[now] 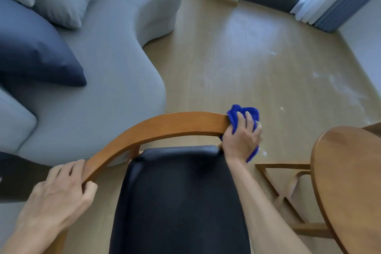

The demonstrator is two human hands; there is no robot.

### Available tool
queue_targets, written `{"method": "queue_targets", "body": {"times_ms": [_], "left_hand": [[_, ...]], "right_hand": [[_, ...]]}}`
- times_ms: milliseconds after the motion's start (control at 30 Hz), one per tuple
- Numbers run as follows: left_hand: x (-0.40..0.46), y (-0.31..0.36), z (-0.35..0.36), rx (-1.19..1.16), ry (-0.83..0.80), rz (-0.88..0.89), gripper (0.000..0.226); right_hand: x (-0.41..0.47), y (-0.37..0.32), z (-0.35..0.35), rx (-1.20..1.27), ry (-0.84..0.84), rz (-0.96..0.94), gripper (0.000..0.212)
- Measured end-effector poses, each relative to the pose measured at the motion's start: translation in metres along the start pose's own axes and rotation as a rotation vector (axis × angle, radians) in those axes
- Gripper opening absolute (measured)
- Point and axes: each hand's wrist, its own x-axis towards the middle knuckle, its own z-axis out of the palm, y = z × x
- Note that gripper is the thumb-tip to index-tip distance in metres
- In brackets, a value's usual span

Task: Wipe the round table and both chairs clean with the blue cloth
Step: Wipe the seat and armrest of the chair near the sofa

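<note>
Head view shows the blue cloth bunched over the right end of the chair's curved wooden back rail, at roughly 3 o'clock from the frame's centre. The right hand holds it there, fingers curled over the cloth and pressing it against the rail end, with a tail of cloth hanging below the palm. The left hand grips the rail's other end at 8 o'clock, fingers wrapped over the top and thumb tucked beneath, apparently steadying the chair. The black seat cushion lies between both arms. The round table stands at 4 o'clock, near the chair but apart from it. A grey sofa occupies 10 o'clock.

Risk, as judged: the cloth covers only the rail's end, so the underside and middle span may be missed. A hard stroke could tip or slide the chair should the left grip slacken. Pale smears on the floor lie outside the task.
</note>
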Motion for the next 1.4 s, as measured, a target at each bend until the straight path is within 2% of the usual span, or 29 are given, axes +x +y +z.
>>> {"method": "queue_targets", "body": {"times_ms": [100, 200, 267, 333, 367, 467, 567, 633, 700, 767, 833, 933, 1000, 1067, 1167, 1300, 1400], "left_hand": [[0.005, -0.01, 0.012, -0.011, 0.02, 0.015, 0.05], [0.011, -0.021, 0.023, -0.009, 0.056, -0.012, 0.051], [0.016, -0.03, 0.033, -0.024, 0.049, -0.026, 0.048], [0.024, -0.047, 0.051, -0.037, 0.029, -0.029, 0.046], [0.025, -0.053, 0.057, -0.038, 0.019, -0.022, 0.046], [0.025, -0.053, 0.055, 0.011, 0.02, 0.021, 0.047], [0.017, -0.033, 0.031, 0.061, 0.008, 0.031, 0.044], [0.012, -0.024, 0.02, 0.079, 0.004, 0.027, 0.043], [0.009, -0.02, 0.017, 0.088, -0.009, 0.007, 0.046], [0.008, -0.017, 0.015, 0.092, -0.017, 0.008, 0.048], [0.01, -0.017, 0.015, 0.088, -0.01, 0.017, 0.047], [0.013, -0.025, 0.021, 0.067, 0.011, 0.002, 0.048], [0.018, -0.035, 0.03, 0.051, 0.029, 0.008, 0.049], [0.022, -0.04, 0.038, 0.025, 0.044, -0.002, 0.049], [0.025, -0.053, 0.054, -0.018, 0.015, -0.028, 0.048], [0.039, -0.09, 0.093, -0.085, -0.066, -0.053, 0.053], [0.042, -0.094, 0.1, -0.038, -0.06, -0.023, 0.06]], "right_hand": [[-0.046, -0.091, 0.015, 0.106, -0.062, -0.293, 0.043], [-0.093, -0.159, 0.02, 0.239, -0.199, -0.657, 0.035], [-0.096, -0.157, 0.022, 0.263, -0.261, -0.844, 0.035], [-0.077, -0.126, 0.022, 0.274, -0.226, -0.897, 0.038], [-0.063, -0.103, 0.021, 0.251, -0.181, -0.871, 0.039], [-0.017, -0.019, 0.012, 0.084, -0.052, -0.634, 0.045], [0.008, 0.047, -0.006, -0.048, -0.029, -0.408, 0.044], [0.011, 0.046, -0.006, -0.059, -0.021, -0.179, 0.042], [0.002, 0.007, 0.003, -0.032, 0.024, -0.024, 0.041], [-0.019, -0.051, 0.013, 0.035, 0.021, -0.098, 0.042], [-0.057, -0.115, 0.02, 0.173, -0.073, -0.297, 0.042], [-0.12, -0.184, 0.022, 0.315, -0.258, -0.661, 0.03], [-0.13, -0.191, 0.023, 0.325, -0.305, -0.858, 0.029], [-0.115, -0.169, 0.026, 0.302, -0.277, -0.956, 0.037], [-0.069, -0.103, 0.022, 0.262, -0.158, -0.847, 0.041], [-0.008, 0.012, 0.01, 0.047, -0.001, -0.607, 0.044], [0.004, 0.067, -0.008, -0.047, 0.006, -0.449, 0.05]]}}
